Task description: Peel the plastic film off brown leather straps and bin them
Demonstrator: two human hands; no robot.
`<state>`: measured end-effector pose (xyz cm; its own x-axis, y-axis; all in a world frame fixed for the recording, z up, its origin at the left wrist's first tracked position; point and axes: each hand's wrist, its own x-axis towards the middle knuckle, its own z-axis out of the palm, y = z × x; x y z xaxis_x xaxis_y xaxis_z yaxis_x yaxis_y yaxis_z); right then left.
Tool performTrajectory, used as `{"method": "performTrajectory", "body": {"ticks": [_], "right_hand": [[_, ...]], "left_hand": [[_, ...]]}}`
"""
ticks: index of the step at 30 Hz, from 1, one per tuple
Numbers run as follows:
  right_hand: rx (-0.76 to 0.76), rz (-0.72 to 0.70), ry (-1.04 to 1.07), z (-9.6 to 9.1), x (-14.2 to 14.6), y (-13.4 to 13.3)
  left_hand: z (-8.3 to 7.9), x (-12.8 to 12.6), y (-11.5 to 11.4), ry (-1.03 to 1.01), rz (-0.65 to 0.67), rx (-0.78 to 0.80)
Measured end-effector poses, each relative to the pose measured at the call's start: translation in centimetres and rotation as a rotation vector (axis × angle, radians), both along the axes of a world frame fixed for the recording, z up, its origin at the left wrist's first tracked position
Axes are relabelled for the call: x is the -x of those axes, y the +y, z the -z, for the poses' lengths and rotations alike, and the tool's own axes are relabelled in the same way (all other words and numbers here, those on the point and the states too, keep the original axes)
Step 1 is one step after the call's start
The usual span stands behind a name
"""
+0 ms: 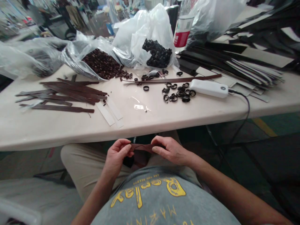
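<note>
A brown leather strap is stretched between my two hands, over my lap and just below the table's front edge. My left hand pinches one end between thumb and fingertips. At the other end, my right hand closes on it with thumb and bent fingers. The parts of the strap inside the fingers are hidden. On the table to the left lies a loose pile of similar brown straps, with white paper strips beside it.
Behind stand plastic bags with small brown pieces and black pieces. Black rings lie near a corded white device. One long brown strap lies behind them. Stacked black and white strips fill the right; a bottle stands behind.
</note>
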<state>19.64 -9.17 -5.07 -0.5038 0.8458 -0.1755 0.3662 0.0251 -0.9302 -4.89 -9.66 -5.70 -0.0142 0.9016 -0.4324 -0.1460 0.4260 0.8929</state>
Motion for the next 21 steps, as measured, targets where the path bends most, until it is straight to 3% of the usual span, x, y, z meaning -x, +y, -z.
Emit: {"method": "performTrajectory", "body": {"ticks": [3, 7, 12, 17, 21], "right_hand": [[-0.217, -0.021, -0.163, 0.1, 2.2, -0.3], [-0.374, -0.057, -0.339, 1.7, 4.2, -0.9], [-0.403, -0.056, -0.415, 3.8, 4.5, -1.8], [-0.423, -0.116, -0.465, 4.5, 4.4, -2.4], [-0.465, -0.175, -0.447, 5.2, 4.2, -2.9]], "left_hand": [[0.5, -1.4, -0.4, -0.005, 0.094, 0.007], [1.3, -2.4, -0.7, -0.017, 0.122, -0.02], [2.1, -2.2, -1.1, -0.005, 0.147, -0.025], [2.6, -2.3, -1.6, 0.032, 0.177, 0.011], [2.5, -1.8, -1.5, 0.018, 0.314, 0.054]]}}
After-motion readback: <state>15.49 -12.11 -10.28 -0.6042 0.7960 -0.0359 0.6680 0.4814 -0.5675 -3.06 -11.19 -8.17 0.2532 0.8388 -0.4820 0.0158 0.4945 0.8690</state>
